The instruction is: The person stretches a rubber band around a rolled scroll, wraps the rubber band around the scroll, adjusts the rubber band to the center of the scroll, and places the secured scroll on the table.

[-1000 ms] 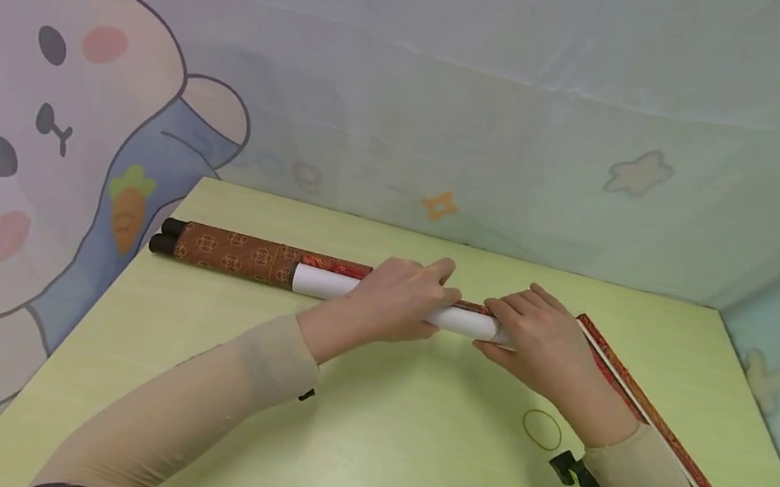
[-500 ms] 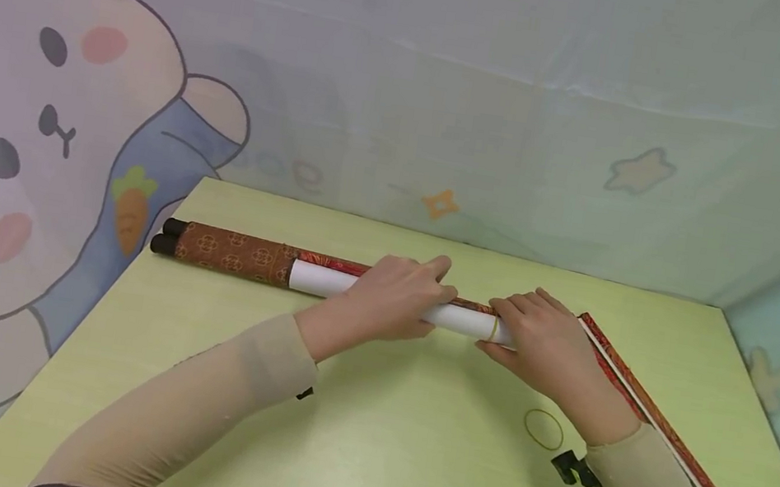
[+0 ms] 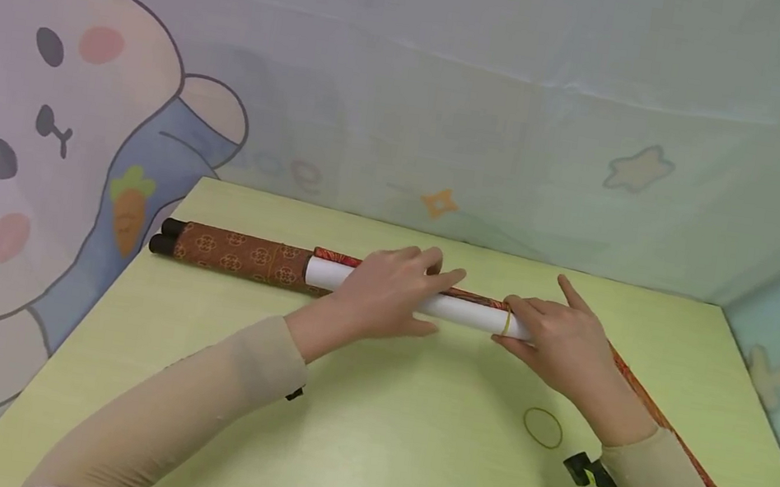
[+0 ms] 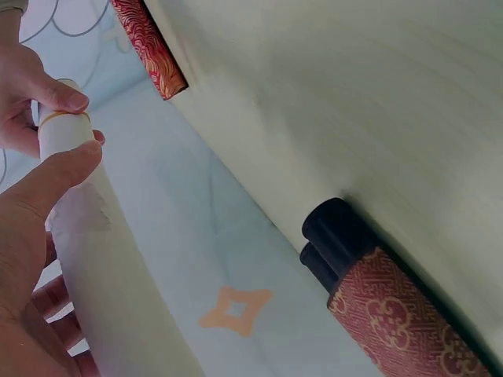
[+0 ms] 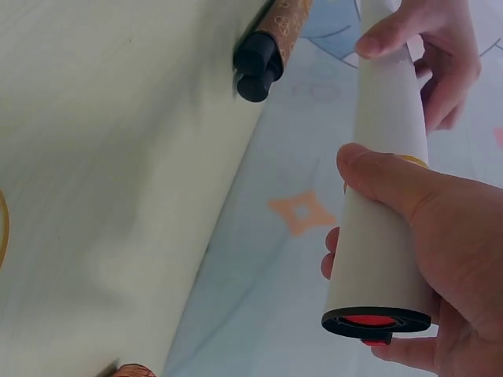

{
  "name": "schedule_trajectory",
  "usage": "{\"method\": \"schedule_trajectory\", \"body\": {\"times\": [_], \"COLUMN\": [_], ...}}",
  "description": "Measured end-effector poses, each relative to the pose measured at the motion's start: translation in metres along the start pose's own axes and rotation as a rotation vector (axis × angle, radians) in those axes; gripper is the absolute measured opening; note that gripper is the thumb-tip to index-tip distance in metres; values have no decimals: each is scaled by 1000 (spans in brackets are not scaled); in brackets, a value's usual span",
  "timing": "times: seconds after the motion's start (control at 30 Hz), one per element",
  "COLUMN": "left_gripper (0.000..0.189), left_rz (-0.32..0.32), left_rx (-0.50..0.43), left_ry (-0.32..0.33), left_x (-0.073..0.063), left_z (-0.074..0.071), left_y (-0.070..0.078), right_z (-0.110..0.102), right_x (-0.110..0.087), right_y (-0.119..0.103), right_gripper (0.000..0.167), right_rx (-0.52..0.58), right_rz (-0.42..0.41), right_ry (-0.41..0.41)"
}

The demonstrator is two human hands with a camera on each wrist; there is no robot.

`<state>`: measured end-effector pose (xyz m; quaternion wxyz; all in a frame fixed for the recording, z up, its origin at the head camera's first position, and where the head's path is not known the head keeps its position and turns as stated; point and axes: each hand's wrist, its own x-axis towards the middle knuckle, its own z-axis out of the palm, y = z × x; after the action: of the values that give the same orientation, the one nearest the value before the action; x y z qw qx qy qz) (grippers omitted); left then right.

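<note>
A white rolled scroll (image 3: 466, 312) with a red patterned strip along its far side is held above the table. My left hand (image 3: 386, 293) grips its middle, thumb along the near side and fingers curled behind, as the left wrist view shows. Near the right end, my right hand (image 3: 566, 347) holds the roll between thumb and fingers. A yellow rubber band (image 3: 507, 322) circles the roll beside the right thumb. In the right wrist view the roll's end has a black cap (image 5: 334, 322) with a red centre. Part of the roll is hidden by both hands.
Two brown patterned scrolls (image 3: 231, 252) with black ends lie side by side at the table's left back. Another rubber band (image 3: 543, 428) lies on the table (image 3: 360, 456). A red-orange patterned strip (image 3: 684, 443) slants along the right, partly behind the right arm. A printed cloth (image 3: 396, 95) hangs behind.
The white scroll has shifted a little to the right with the right hand. More of the rubber band on it shows. The left hand's fingers have spread slightly.
</note>
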<state>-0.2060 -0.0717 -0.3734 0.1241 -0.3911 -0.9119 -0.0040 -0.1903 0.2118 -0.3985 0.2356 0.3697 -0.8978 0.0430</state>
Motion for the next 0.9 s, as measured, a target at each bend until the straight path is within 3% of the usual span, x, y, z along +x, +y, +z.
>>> {"method": "schedule_trajectory", "body": {"times": [0.2,0.4,0.67,0.9], "left_gripper": [75,70,48,42], "left_rz": [-10,29,69,83], "left_rx": [25,34,41,70], "left_ry": [41,117,147,158], "left_x": [-10,-17,-20,-21], "left_z": [2,2,7,7], "left_y": [-10,-17,-25,-27], "right_z": [-2,-5,-4,-3], "right_x": [-1,-2,-1,7], "right_y": [5,7,9,4], "right_gripper": [51,48,47,47], "right_rx": [13,33,48,40], "right_rz": [-12,8,32,59], "right_ry": [40,30,7,-44]}}
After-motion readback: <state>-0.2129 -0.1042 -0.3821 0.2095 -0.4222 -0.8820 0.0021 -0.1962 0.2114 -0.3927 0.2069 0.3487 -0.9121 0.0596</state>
